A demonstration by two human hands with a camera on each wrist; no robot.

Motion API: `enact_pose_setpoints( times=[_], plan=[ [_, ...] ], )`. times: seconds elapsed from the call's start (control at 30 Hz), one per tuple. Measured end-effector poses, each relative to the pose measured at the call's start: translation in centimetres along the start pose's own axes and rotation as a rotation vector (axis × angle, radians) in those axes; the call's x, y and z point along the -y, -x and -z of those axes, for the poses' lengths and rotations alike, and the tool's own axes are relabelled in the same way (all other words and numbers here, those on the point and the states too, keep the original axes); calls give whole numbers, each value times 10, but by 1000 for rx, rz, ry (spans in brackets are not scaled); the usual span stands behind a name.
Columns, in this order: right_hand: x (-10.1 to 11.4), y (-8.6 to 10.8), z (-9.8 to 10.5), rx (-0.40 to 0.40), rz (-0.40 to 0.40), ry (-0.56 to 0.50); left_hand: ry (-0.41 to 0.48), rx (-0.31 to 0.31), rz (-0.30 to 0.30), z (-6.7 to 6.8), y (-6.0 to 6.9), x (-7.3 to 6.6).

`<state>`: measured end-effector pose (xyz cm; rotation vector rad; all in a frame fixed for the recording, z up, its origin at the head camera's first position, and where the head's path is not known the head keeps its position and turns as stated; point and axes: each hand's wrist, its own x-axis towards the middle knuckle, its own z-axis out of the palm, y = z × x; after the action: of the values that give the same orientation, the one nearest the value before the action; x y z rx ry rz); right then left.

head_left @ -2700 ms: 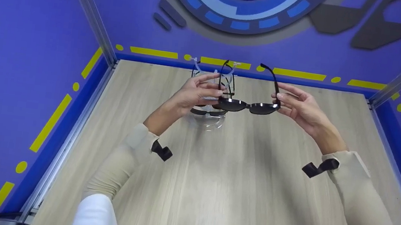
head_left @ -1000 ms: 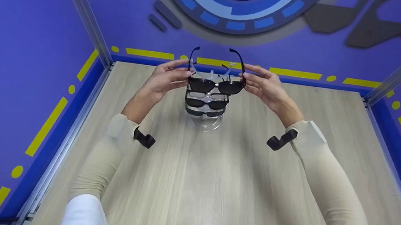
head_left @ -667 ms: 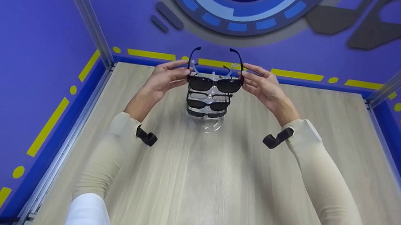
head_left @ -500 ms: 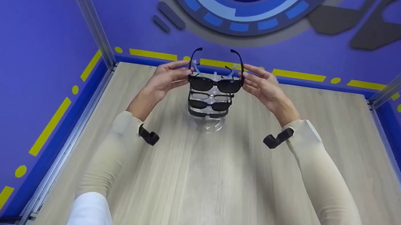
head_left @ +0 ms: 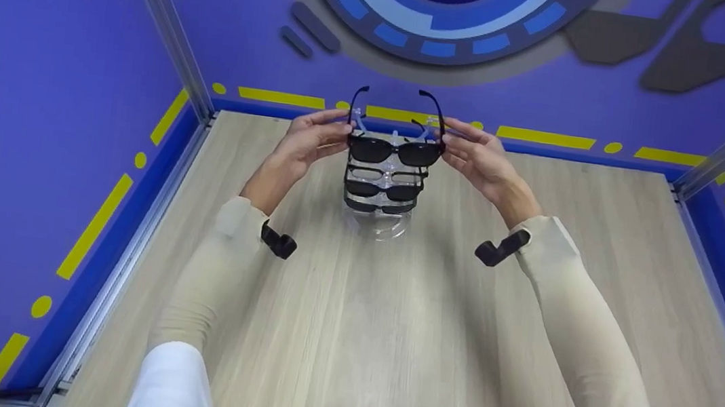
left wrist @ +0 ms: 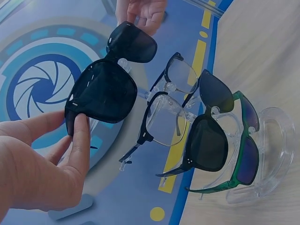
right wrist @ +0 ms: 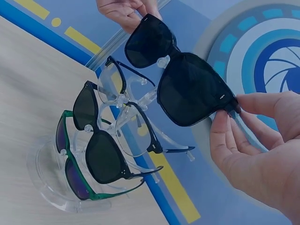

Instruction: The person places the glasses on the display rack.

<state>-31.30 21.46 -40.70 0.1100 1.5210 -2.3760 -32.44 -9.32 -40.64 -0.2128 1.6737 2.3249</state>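
Observation:
Black sunglasses (head_left: 370, 150) sit at the top of a clear display stand (head_left: 393, 229), lenses facing me, temples pointing to the back wall. My left hand (head_left: 304, 146) pinches them at the left hinge; my right hand (head_left: 486, 163) pinches the right hinge. In the right wrist view a clear nose peg (right wrist: 163, 62) shows at their bridge; I cannot tell whether it bears their weight. Lower on the stand are clear-lens glasses (left wrist: 164, 124) with dark frames, then another pair of black sunglasses (left wrist: 208, 143), and at the bottom green-framed sunglasses (left wrist: 247, 159).
The stand is on a wood-grain table (head_left: 374, 341), near its back edge. A blue back wall (head_left: 518, 98) with yellow marks rises close behind, and a side wall (head_left: 55, 148) borders the left. Metal posts (head_left: 158, 16) mark the corners.
Both hands have carried the black sunglasses leftward from beside the stand to its top, turning the lenses more toward me. Over the last half second they have hardly moved.

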Motion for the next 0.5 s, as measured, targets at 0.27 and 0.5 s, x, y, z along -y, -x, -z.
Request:
enact_pose_setpoints(
  times=[0.27,0.5],
  plan=[
    [-5,-5,0,-41,-22,-24,8,-13,23,2,-7,2],
    [-7,-7,0,-24,-38,-56,16,-11,27,3,-7,1]
  ],
)
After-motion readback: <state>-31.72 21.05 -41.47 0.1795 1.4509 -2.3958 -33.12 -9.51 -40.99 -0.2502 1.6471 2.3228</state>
